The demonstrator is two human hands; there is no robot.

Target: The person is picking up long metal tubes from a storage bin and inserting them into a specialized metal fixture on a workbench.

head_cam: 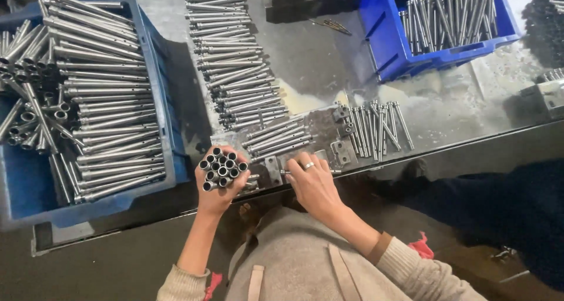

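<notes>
My left hand (216,196) grips a bundle of short metal tubes (222,167), held upright with their open ends facing me. My right hand (312,182), with a ring on one finger, rests on the bench edge over a thin metal pin (288,172) beside a small metal fixture (274,170); its fingertips touch the pin. Just beyond the hands lies a small row of metal rods (277,139) on the fixture plate.
A blue crate (157,72) at the left holds stacked tubes. A long row of rods (235,60) runs up the bench. Pins (379,127) lie to the right, and a second blue bin (388,42) of rods stands at the far right.
</notes>
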